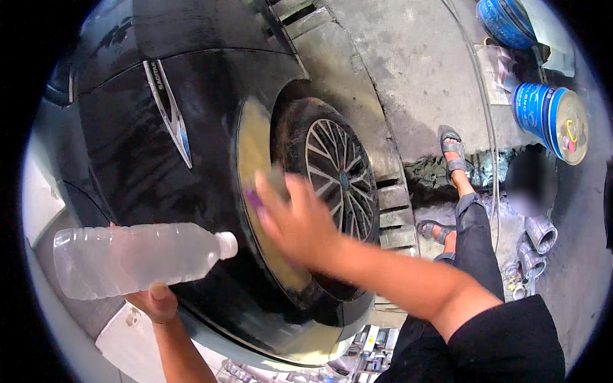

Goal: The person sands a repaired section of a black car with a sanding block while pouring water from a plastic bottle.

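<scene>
My left hand [155, 301] is wrapped round a clear plastic bottle [137, 260] at the lower left. The bottle lies nearly sideways, its white cap end pointing right, and looks cloudy. Against the yellowish, bare-looking arch band [253, 131] of a black car [204, 83] presses my right hand [300, 220], smeared by motion. Its fingers are bent over a small greyish thing with a purple part; what it is, I cannot make out. Right beside that hand is the car's wheel [345, 182], with a silver spoked rim. A silver trim piece [167, 115] sits on the panel to the left.
Two blue buckets [539, 118] stand at the right, near a cable [482, 83] running along the concrete floor [408, 70]. Slatted grating [397, 217] edges the wheel. My sandalled feet [454, 156] are right of it. Several silvery cylinders [539, 235] lie at the right.
</scene>
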Demonstrator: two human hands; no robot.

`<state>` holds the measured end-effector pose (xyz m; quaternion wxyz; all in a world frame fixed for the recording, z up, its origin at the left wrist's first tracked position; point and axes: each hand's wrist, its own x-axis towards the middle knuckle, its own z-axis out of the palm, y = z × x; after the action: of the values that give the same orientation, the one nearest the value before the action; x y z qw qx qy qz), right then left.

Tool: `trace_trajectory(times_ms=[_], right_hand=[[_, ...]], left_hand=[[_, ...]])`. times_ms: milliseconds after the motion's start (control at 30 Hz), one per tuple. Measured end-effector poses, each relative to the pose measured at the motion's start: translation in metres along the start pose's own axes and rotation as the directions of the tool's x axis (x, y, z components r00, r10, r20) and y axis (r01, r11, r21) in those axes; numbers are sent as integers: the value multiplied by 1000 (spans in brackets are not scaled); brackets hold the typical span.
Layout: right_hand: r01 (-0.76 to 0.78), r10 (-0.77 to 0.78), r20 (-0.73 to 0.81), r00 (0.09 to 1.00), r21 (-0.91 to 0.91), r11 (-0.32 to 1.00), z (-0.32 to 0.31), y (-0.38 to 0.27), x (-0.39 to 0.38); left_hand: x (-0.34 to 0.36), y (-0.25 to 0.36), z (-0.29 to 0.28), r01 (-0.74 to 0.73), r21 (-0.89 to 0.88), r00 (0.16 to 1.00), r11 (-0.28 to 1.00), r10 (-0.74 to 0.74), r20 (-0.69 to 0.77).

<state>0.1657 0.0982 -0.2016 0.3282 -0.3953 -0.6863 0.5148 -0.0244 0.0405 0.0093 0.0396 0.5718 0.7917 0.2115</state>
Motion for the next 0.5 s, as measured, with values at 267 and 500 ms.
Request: trace_trajectory(times_ms=[267, 500], right_hand=[[-29, 27, 32, 999, 38, 999, 2, -3, 8], [-108, 104, 66, 992, 62, 992, 2, 6, 26]], left_hand=[[-3, 1, -6, 58, 97, 998, 994, -59, 13], [-1, 10, 8, 71, 55, 997, 996, -68, -47]])
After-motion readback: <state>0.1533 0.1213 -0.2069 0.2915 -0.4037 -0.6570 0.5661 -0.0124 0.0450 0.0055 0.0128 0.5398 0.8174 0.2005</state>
